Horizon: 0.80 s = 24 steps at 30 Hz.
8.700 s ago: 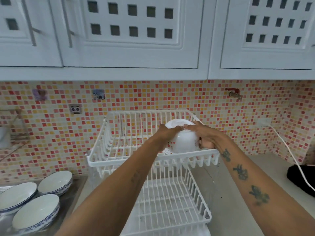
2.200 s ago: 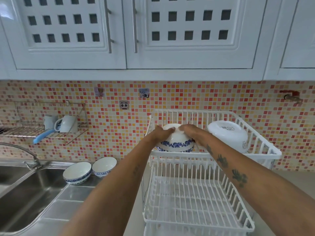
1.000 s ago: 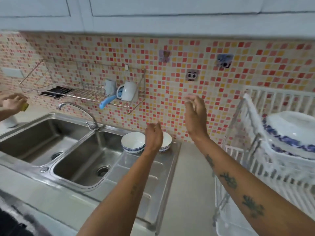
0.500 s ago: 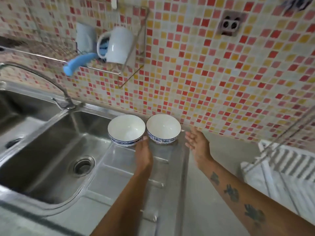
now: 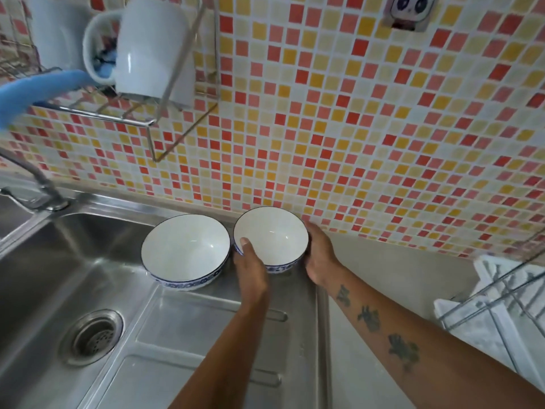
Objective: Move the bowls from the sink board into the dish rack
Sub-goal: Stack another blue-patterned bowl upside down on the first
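While we looked down at the steel sink board (image 5: 206, 329), our two hands closed around one bowl from either side. Our left hand (image 5: 250, 270) cupped the near left wall of the right bowl (image 5: 269, 237), thumb hooked over its rim, and our right hand (image 5: 320, 255) pressed against its far right wall, fingers hidden behind it. Whether that bowl sat on the board or was already clear of it, we could not tell. It stood upright, white inside, with a blue pattern around its outside.

Just left of our left hand the left bowl (image 5: 185, 249) stood upright on the board, its rim touching or nearly touching the held one. Further left and nearer us lay the sink basin (image 5: 44, 276) with its drain (image 5: 93, 336). Well to the right of our right hand, past a strip of grey counter (image 5: 392, 278), a corner of the white dish rack (image 5: 495, 314) showed at the edge of view. Above our left hand a wire shelf (image 5: 124, 118) on the mosaic tile wall (image 5: 354, 128) carried a white mug (image 5: 144, 48).
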Each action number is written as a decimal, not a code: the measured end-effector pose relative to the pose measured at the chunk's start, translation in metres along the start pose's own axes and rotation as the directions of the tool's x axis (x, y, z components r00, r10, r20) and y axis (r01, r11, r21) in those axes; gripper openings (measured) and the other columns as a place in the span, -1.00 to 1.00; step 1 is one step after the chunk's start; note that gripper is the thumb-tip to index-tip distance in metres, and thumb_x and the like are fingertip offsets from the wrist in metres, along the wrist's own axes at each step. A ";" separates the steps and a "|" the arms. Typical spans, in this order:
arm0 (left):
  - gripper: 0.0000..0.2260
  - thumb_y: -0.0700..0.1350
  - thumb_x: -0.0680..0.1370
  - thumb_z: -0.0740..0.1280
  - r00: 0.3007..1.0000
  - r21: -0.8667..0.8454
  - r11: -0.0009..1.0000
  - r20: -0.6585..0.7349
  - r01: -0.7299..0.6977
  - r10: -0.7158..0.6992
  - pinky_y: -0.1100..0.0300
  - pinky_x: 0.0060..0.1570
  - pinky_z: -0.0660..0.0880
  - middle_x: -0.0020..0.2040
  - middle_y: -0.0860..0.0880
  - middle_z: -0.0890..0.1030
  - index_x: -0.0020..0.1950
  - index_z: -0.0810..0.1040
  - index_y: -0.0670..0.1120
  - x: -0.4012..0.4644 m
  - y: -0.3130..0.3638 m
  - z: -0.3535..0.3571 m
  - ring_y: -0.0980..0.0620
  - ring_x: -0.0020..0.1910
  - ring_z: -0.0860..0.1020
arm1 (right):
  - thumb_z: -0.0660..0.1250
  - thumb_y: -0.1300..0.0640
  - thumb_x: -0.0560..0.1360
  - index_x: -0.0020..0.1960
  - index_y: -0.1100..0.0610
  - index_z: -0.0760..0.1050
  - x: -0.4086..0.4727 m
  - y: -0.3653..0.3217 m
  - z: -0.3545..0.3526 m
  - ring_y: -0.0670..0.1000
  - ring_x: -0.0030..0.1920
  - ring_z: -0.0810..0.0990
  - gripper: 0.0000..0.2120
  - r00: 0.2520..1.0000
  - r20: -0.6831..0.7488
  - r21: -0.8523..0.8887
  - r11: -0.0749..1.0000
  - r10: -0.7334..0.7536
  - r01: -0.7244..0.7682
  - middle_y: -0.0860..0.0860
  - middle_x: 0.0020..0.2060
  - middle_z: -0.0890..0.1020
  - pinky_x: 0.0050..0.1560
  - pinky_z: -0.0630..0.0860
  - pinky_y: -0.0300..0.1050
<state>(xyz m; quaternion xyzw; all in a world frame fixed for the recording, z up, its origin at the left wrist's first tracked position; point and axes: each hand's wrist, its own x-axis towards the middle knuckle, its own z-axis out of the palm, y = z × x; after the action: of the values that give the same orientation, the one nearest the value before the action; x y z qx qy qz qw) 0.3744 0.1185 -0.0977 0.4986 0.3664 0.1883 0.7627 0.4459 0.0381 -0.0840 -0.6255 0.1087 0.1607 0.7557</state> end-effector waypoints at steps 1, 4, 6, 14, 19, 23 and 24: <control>-0.50 0.06 0.70 0.00 1.000 -0.004 1.000 -0.010 0.004 -0.004 0.19 0.35 0.24 0.52 -0.14 0.32 0.58 0.17 -0.15 0.001 0.000 0.001 -0.09 0.47 0.34 | 0.21 0.04 0.56 0.25 0.14 0.51 0.003 0.002 0.001 0.17 0.22 0.55 -0.67 1.000 -0.003 -0.025 0.999 0.019 -0.019 0.11 0.17 0.62 0.16 0.47 0.03; -0.54 0.01 0.71 0.01 1.000 0.035 0.999 -0.013 0.011 -0.011 0.13 0.40 0.24 0.52 -0.15 0.32 0.57 0.19 -0.15 0.003 -0.001 0.001 -0.11 0.46 0.34 | 0.17 0.15 0.59 0.36 0.09 0.42 0.008 0.007 0.003 0.17 0.25 0.52 -0.66 0.999 -0.019 -0.077 0.996 0.045 -0.046 0.12 0.28 0.55 0.25 0.46 0.06; -0.56 -0.04 0.71 0.02 1.000 0.040 0.999 -0.012 0.019 -0.018 0.11 0.40 0.25 0.52 -0.17 0.33 0.56 0.21 -0.17 0.004 0.001 0.000 -0.13 0.46 0.35 | 0.12 0.19 0.61 0.39 0.08 0.40 0.009 0.008 0.004 0.17 0.22 0.52 -0.64 0.998 -0.035 -0.028 0.998 0.059 -0.060 0.12 0.30 0.53 0.23 0.47 0.06; -0.58 0.03 0.71 -0.02 0.997 -0.107 0.993 0.063 0.050 -0.043 0.14 0.31 0.31 0.46 -0.11 0.41 0.53 0.28 -0.07 -0.021 0.019 0.008 -0.10 0.37 0.42 | 0.09 0.11 0.64 0.40 0.01 0.36 -0.023 -0.006 -0.008 0.17 0.24 0.51 -0.65 0.992 -0.107 0.138 0.989 0.065 -0.049 0.10 0.32 0.50 -0.01 0.54 -0.02; -0.62 0.02 0.68 -0.01 0.975 -0.370 0.907 0.172 0.199 -0.144 0.02 -0.05 0.53 0.08 -0.11 0.63 0.11 0.58 -0.03 -0.072 0.071 0.012 -0.12 -0.01 0.58 | 0.12 0.16 0.63 0.35 0.03 0.42 -0.083 -0.049 -0.018 0.08 0.06 0.55 -0.69 0.993 -0.091 0.229 0.969 -0.069 0.088 0.08 0.19 0.57 -0.21 0.52 -0.11; -0.72 -0.02 0.63 0.12 0.889 -0.499 0.779 0.432 0.378 -0.154 -0.35 0.04 0.52 0.14 -0.16 0.64 0.06 0.62 0.01 -0.123 0.114 -0.002 -0.29 0.10 0.57 | 0.14 0.20 0.62 0.12 -0.08 0.52 -0.145 -0.094 -0.025 0.04 0.03 0.57 -0.74 0.952 -0.039 0.135 0.942 -0.305 0.307 -0.04 0.04 0.61 0.02 0.57 0.05; -0.73 0.00 0.59 0.17 0.845 -0.503 0.746 0.515 0.437 -0.147 -0.50 0.07 0.43 0.21 -0.19 0.63 0.13 0.63 0.02 -0.139 0.126 -0.007 -0.35 0.19 0.54 | 0.15 0.21 0.62 0.06 -0.11 0.55 -0.162 -0.108 -0.026 0.04 0.05 0.57 -0.72 0.933 -0.018 0.109 0.927 -0.359 0.359 -0.07 0.04 0.62 0.09 0.56 0.08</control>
<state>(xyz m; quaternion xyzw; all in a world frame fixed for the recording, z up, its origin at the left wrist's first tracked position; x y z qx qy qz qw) 0.2874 0.0862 0.0651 0.1933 0.1790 0.0508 0.9633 0.3381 -0.0229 0.0685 -0.5920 0.0002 0.0142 0.8058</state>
